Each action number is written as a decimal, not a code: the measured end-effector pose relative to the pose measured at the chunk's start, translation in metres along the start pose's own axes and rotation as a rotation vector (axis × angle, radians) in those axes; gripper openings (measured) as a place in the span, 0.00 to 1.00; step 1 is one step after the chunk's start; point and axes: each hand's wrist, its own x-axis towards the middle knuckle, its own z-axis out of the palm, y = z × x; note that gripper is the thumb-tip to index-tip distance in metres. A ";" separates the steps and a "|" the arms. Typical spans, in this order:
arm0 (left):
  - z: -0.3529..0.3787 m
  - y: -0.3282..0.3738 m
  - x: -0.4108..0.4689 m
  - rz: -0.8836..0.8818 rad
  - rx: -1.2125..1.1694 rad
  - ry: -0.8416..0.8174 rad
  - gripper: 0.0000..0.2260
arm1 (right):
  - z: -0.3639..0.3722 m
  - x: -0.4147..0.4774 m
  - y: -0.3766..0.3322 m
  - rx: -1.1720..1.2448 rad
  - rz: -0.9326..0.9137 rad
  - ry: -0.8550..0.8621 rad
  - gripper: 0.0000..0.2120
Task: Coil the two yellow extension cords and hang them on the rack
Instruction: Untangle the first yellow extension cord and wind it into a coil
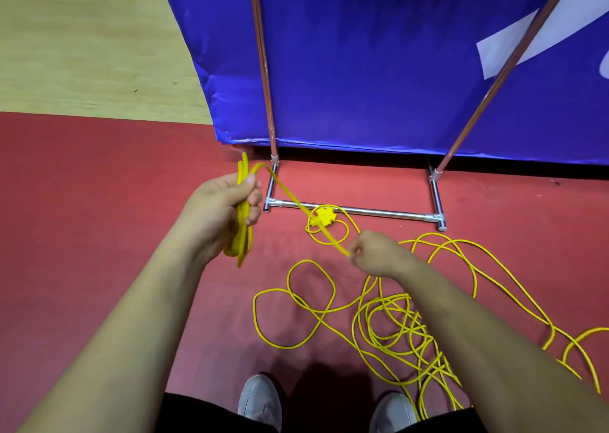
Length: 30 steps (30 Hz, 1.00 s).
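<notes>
– Head view, leftmost: what's the left hand (224, 208) doing?
– Its fingers grip a small coil (242, 235) of yellow cord above the red floor (99, 185).
– Then?
– One strand (296, 205) slants down past the socket block (321, 216), which lies against the rack (395, 214) base bar, to the right hand (375, 253), whose fingers pinch it. The loose cord (395, 327) lies tangled on the floor, lower right.

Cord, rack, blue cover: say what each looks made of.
Cord: probably a rubber or PVC jacket, matte yellow; it flexes into loose loops.
Rack: metal tube, polished chrome finish; bright mirror-like highlights along the bar.
Cover: thin blue plastic sheet or coated fabric, faint sheen, creased at the corner.
</notes>
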 end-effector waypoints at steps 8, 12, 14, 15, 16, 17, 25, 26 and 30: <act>0.029 -0.010 -0.022 -0.270 0.212 -0.376 0.06 | -0.059 -0.051 -0.077 0.592 -0.430 -0.247 0.06; 0.022 -0.004 -0.017 -0.221 -0.107 -0.422 0.03 | -0.063 -0.036 -0.047 0.751 -0.377 0.074 0.06; 0.014 0.001 -0.015 -0.235 -0.233 -0.344 0.05 | -0.054 -0.029 -0.018 0.672 -0.326 0.129 0.04; 0.011 0.003 -0.014 -0.248 -0.265 -0.310 0.06 | -0.049 -0.027 -0.004 0.654 -0.283 0.156 0.04; 0.008 0.004 -0.014 -0.261 -0.267 -0.289 0.06 | -0.044 -0.025 0.009 0.658 -0.235 0.180 0.04; 0.005 0.005 -0.015 -0.274 -0.231 -0.278 0.05 | -0.039 -0.023 0.018 0.683 -0.196 0.204 0.04; 0.017 -0.004 -0.020 -0.434 0.045 -0.306 0.05 | -0.053 -0.025 -0.004 0.618 -0.265 0.277 0.08; 0.019 -0.005 -0.020 -0.443 0.030 -0.315 0.04 | -0.054 -0.027 -0.012 0.591 -0.279 0.257 0.07; 0.027 -0.011 -0.020 -0.461 0.067 -0.368 0.07 | -0.051 -0.033 -0.050 0.441 -0.377 0.190 0.05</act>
